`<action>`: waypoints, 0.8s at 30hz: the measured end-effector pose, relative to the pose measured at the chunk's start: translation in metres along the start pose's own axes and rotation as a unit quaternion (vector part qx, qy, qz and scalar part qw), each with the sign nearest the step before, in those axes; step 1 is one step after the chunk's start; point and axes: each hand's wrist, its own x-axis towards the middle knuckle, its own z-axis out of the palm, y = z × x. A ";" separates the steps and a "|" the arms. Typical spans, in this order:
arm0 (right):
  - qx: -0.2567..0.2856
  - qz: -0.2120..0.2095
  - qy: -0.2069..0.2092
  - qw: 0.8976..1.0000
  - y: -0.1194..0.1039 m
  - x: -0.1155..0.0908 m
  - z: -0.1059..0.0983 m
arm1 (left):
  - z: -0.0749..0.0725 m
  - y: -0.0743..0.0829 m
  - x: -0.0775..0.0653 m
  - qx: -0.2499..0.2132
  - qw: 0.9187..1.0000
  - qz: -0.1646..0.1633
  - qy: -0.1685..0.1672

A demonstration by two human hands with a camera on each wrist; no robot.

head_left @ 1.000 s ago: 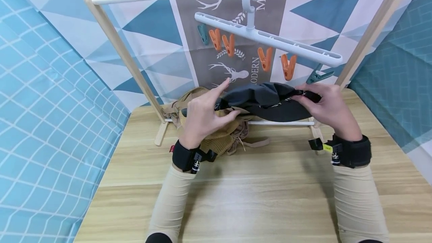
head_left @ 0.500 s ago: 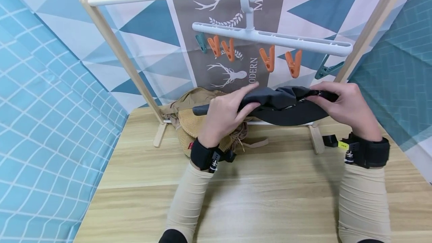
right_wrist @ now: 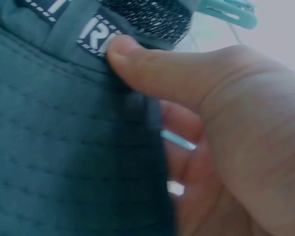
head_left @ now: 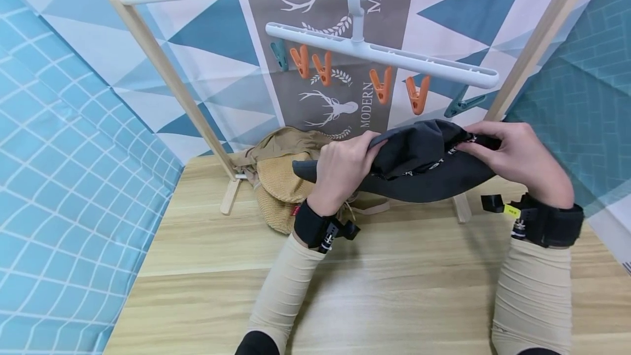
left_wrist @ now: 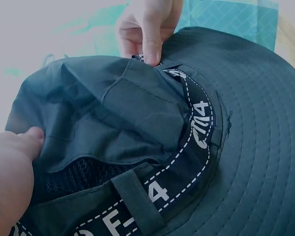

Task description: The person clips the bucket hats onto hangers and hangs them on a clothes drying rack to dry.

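1. Held dark hat (head_left: pixel 414 153) aloft above table (head_left: pixel 419 300), below right half of hanger (head_left: pixel 382 52) in head view.
2. Gripped hat's left side w/ curled fingers of left hand (head_left: pixel 342 171); pinched inner band (left_wrist: pixel 199 132) at right w/ thumb & fingers of right hand (head_left: pixel 517 158).
3. Called for gentle, even pull, prob. via band rather than soft crown (left_wrist: pixel 137 113).
4. Needed care at far right to avoid snagging brim (left_wrist: pixel 255 128) on teal clip (head_left: pixel 455 107).

on the grey wall panel (head_left: pixel 386 26) you can read "modern" in white capitals. along the inner band (left_wrist: pixel 181 172) of your dark hat (left_wrist: pixel 255 132) you get "f-" and two "4"s, plus an "r" in the right wrist view. the red label (head_left: pixel 296 210) and your yellow wrist tag (head_left: pixel 512 211) are too small to read.
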 end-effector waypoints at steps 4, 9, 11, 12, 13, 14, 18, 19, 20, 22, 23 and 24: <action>0.028 0.042 -0.059 0.997 0.002 -0.002 -0.003 | 0.002 0.000 -0.002 0.016 1.000 -0.020 0.000; 0.190 0.007 -0.025 0.981 -0.003 -0.004 -0.008 | 0.003 0.001 -0.001 0.020 0.999 -0.040 -0.016; 0.292 -0.027 0.024 0.956 -0.008 -0.003 -0.005 | 0.003 0.002 -0.002 0.021 0.999 -0.043 -0.024; 0.335 -0.035 0.050 0.940 -0.011 -0.001 -0.004 | 0.003 0.002 -0.002 0.023 0.998 -0.045 -0.029; 0.380 -0.040 0.076 0.921 -0.014 0.000 -0.002 | 0.004 0.003 -0.002 0.025 0.998 -0.046 -0.033; 0.420 -0.043 0.098 0.901 -0.017 0.002 0.000 | 0.004 0.004 -0.002 0.027 0.998 -0.048 -0.037; 0.505 -0.020 0.159 0.848 -0.030 0.008 0.004 | 0.005 0.006 -0.003 0.036 0.997 -0.060 -0.046; 0.522 -0.019 0.168 0.836 -0.032 0.009 0.005 | 0.006 0.006 -0.003 0.038 0.996 -0.063 -0.047; 0.541 -0.019 0.172 0.823 -0.033 0.010 0.005 | 0.007 0.007 -0.003 0.039 0.996 -0.066 -0.049; 0.569 -0.022 0.177 0.803 -0.032 0.012 0.004 | 0.008 0.009 -0.003 0.041 0.995 -0.070 -0.054; 0.579 -0.024 0.176 0.796 -0.030 0.013 0.003 | 0.009 0.010 -0.003 0.043 0.995 -0.071 -0.056; 0.594 -0.027 0.173 0.785 -0.028 0.015 0.001 | 0.010 0.011 -0.002 0.044 0.995 -0.070 -0.058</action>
